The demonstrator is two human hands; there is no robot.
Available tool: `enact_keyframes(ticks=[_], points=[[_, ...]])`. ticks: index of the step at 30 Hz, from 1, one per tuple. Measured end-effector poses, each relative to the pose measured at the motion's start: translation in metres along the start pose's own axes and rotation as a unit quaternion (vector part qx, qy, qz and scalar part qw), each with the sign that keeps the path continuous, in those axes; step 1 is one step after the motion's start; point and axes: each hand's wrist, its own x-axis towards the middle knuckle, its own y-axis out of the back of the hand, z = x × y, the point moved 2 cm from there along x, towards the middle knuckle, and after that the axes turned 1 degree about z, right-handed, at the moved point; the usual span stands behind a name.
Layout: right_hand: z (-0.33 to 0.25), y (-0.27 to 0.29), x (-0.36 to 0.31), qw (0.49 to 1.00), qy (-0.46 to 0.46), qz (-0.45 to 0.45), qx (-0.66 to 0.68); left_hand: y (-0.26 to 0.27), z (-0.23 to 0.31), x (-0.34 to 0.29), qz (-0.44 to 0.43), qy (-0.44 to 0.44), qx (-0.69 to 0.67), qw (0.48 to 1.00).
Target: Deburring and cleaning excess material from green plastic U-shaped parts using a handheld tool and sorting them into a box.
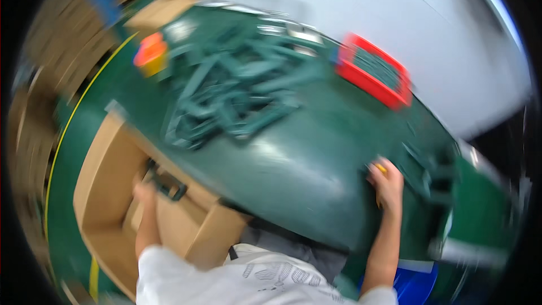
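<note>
Inside the open cardboard box [100,178] at the left, my left hand [145,190] is closed at the near end of a dark green rectangular plastic frame [168,185]. Motion blur hides the exact finger placement. My right hand [388,183] is over the right part of the green table [316,135], closed around a slim tool with a yellow handle [381,168]. Its tip is too blurred to make out. A loose heap of similar green frames [226,87] lies on the table beyond the box.
A red bin [403,97] of small green pieces stands at the back right by the white wall. More green parts [420,172] lie right of my right hand. An orange-and-yellow container [151,56] sits far left. Stacked cartons [70,34] line the left, beyond a yellow floor line.
</note>
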Motion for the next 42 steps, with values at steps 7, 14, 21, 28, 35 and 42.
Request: enact_keyframes(ticks=[7,14,21,28,35,42], points=[[-0.025,0.052,-0.001,0.810,0.181,0.294,-0.473,0.066,0.059,0.010,0.124,-0.204,-0.228,0.944],[0.006,0.047,-0.002,0.841,0.147,0.150,-0.499,0.128,0.239,-0.078,-0.013,-0.400,-0.458,0.794],[-0.038,-0.003,-0.049,0.813,0.461,-0.077,-0.347,0.097,0.416,-0.217,-0.579,-0.272,-0.384,0.666],[-0.052,0.002,-0.045,0.798,0.530,0.042,-0.283,0.047,0.470,-0.270,-0.757,-0.062,-0.421,0.496],[-0.033,-0.032,-0.026,0.984,0.150,0.091,0.002,0.046,0.477,-0.278,-0.541,0.037,-0.617,0.570],[-0.050,-0.070,-0.007,0.982,0.140,0.125,-0.029,0.042,0.460,-0.268,-0.444,0.002,-0.692,0.569]])
